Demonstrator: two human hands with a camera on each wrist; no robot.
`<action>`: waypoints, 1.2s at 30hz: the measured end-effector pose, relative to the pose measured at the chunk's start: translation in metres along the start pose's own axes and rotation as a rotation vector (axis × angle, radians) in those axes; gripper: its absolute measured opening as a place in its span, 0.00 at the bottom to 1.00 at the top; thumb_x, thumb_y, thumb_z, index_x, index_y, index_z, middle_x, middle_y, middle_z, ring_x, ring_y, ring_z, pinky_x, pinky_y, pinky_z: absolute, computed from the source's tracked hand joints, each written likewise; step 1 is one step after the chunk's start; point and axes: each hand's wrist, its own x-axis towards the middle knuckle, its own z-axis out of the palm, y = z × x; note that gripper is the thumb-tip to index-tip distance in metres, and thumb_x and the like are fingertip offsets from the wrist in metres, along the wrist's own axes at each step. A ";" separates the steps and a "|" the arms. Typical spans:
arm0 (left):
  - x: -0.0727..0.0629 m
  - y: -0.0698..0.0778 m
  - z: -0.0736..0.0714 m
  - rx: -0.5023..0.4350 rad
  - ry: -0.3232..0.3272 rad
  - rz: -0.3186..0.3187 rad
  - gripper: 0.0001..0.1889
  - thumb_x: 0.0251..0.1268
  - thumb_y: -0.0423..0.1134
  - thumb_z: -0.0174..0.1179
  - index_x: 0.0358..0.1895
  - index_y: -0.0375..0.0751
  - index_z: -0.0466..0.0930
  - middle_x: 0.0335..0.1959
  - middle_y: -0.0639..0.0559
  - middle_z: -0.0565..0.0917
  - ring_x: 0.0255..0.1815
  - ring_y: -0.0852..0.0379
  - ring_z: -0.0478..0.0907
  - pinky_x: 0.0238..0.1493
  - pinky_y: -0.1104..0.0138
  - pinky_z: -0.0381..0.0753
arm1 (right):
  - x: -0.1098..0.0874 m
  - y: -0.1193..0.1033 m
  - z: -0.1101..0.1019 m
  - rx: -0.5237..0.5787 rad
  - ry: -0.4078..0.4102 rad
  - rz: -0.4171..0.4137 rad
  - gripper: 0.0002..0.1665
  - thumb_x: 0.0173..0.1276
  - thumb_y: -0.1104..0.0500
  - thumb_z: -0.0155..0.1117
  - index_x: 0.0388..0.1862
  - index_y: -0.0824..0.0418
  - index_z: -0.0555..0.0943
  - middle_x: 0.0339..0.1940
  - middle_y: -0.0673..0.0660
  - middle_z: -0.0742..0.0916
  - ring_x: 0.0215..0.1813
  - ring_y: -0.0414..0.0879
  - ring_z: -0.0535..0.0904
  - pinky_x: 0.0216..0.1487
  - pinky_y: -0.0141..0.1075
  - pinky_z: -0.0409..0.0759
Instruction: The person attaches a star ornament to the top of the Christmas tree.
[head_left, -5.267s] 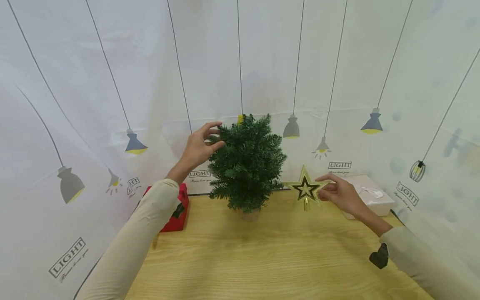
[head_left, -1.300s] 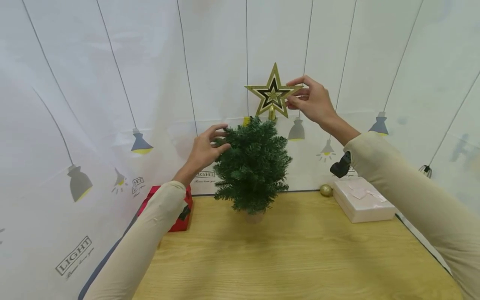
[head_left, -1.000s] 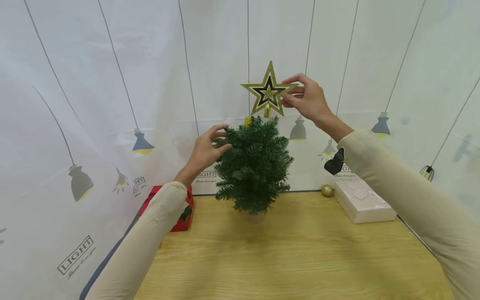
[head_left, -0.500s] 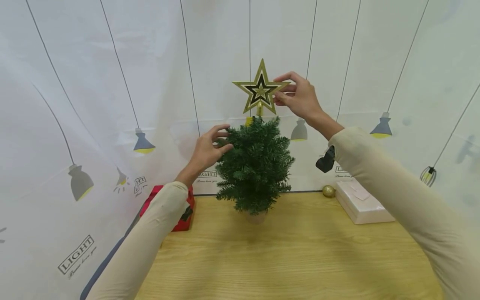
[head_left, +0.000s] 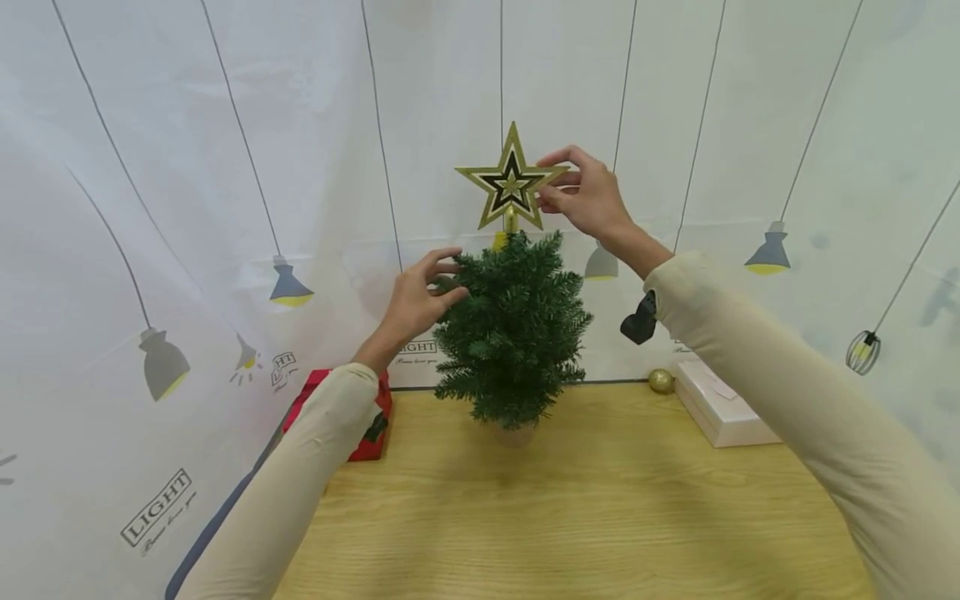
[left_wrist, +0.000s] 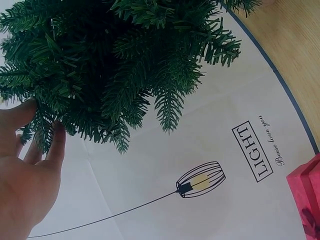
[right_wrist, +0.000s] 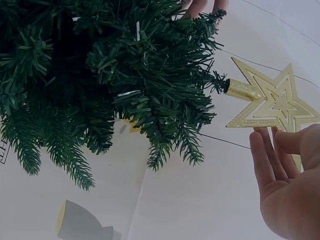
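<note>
A small green artificial Christmas tree (head_left: 513, 333) stands upright on the wooden table. At its upper left, my left hand (head_left: 420, 296) holds a branch; in the left wrist view the branch tip lies between thumb and fingers of that hand (left_wrist: 30, 170). My right hand (head_left: 588, 196) pinches one point of a gold star tree topper (head_left: 512, 183) right above the treetop. From the right wrist, the star's hollow socket (right_wrist: 242, 90) meets the tip of the top branch (right_wrist: 216, 82). Its face is turned toward the head camera.
A red gift box (head_left: 371, 433) sits at the left, partly behind my left sleeve. Back right are a gold ball ornament (head_left: 661, 381) and a pale pink gift box (head_left: 723, 408), partly covered by my right sleeve. A printed white backdrop (head_left: 442, 100) encloses the table (head_left: 570, 517).
My right hand has lifted the star from beside the tree, then moved it left and slightly down onto the treetop. The left hand keeps its place at the branches.
</note>
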 end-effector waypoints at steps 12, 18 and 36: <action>-0.002 -0.003 -0.001 -0.017 0.004 0.009 0.32 0.70 0.32 0.69 0.76 0.49 0.71 0.64 0.41 0.82 0.60 0.42 0.82 0.62 0.52 0.83 | -0.006 0.008 0.009 -0.008 -0.023 -0.005 0.19 0.78 0.67 0.62 0.65 0.62 0.77 0.52 0.68 0.88 0.49 0.57 0.88 0.51 0.37 0.88; -0.002 -0.003 -0.002 -0.017 0.009 0.003 0.32 0.70 0.33 0.69 0.76 0.50 0.71 0.64 0.41 0.83 0.60 0.43 0.82 0.62 0.53 0.83 | -0.010 0.015 0.015 -0.036 -0.022 -0.014 0.18 0.78 0.67 0.62 0.64 0.63 0.78 0.50 0.68 0.89 0.48 0.60 0.88 0.51 0.43 0.88; 0.003 -0.008 -0.001 -0.020 0.006 0.014 0.33 0.70 0.33 0.69 0.76 0.50 0.70 0.63 0.41 0.83 0.61 0.45 0.82 0.63 0.53 0.83 | -0.016 0.018 0.016 -0.073 -0.044 -0.032 0.22 0.78 0.66 0.62 0.69 0.60 0.76 0.52 0.68 0.89 0.49 0.55 0.89 0.53 0.43 0.88</action>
